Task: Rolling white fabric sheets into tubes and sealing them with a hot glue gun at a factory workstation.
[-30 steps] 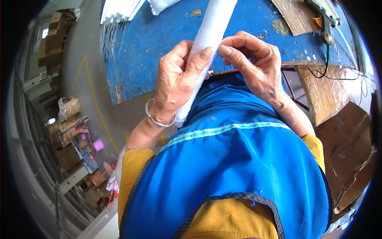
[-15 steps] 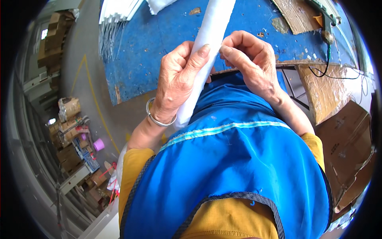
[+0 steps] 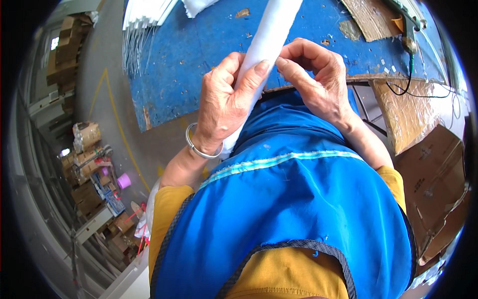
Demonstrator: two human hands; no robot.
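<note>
A long white rolled tube (image 3: 271, 35) slants from the top of the view down to my chest, over a blue worktable (image 3: 199, 55). My left hand (image 3: 224, 104), with a metal bangle on the wrist, wraps around the tube's lower part, thumb pressed on its front. My right hand (image 3: 318, 82) pinches the tube's edge with the fingertips just right of the left thumb. The tube's lower end pokes out below the left wrist against my blue apron (image 3: 294, 209).
A bundle of white rods (image 3: 142, 35) hangs over the table's far left edge. Cardboard pieces (image 3: 368, 17) and a tool with a black cable (image 3: 411, 45) lie at the table's right. Flattened boxes (image 3: 433, 169) are on the right, cluttered cartons (image 3: 92, 169) on the floor left.
Both hands have stayed on the tube; the right fingertips have shifted slightly along its edge. The tube keeps the same slant.
</note>
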